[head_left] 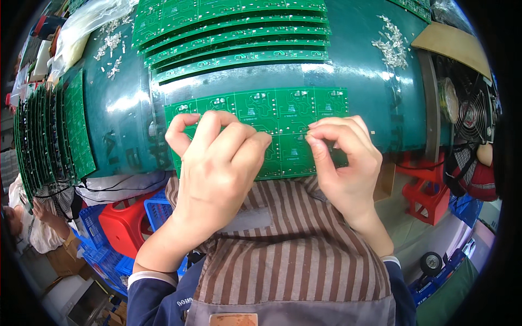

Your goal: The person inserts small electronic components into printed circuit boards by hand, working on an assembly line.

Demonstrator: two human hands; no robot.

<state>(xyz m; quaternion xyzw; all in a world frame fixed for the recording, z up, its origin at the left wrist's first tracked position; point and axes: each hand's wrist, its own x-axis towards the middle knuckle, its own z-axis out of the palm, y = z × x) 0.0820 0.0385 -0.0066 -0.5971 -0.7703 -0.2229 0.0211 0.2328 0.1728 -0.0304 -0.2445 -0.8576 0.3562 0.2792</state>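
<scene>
Board: green circuit board (289,124), lying on the table (363,87) at its near side, printed face up, directly beneath both hands.
Left hand: above the left part of the board (220,168), back of the hand up, fingers bent and slightly spread; fingertips partly hidden. Contact and grip cannot be told.
Right hand: above the right part of the board (352,165), thumb and index fingertip nearly together, remaining fingers curled. Whether a small part sits between the tips cannot be told.
Hand spacing: well apart at the wrists, nearer at the fingers; a strip of board shows between them.
Stack: overlapping green boards (234,35) beyond the board, parallel to its far edge.
Left row: upright green boards (81,130), side by side at the table's left end.
Loose parts: small clear pieces in two scatters, left scatter (112,42) and right scatter (392,46), flanking the stack.
Fan: black, round fan (470,114) at far right.
Apron: brown striped apron (293,250) below the board.
</scene>
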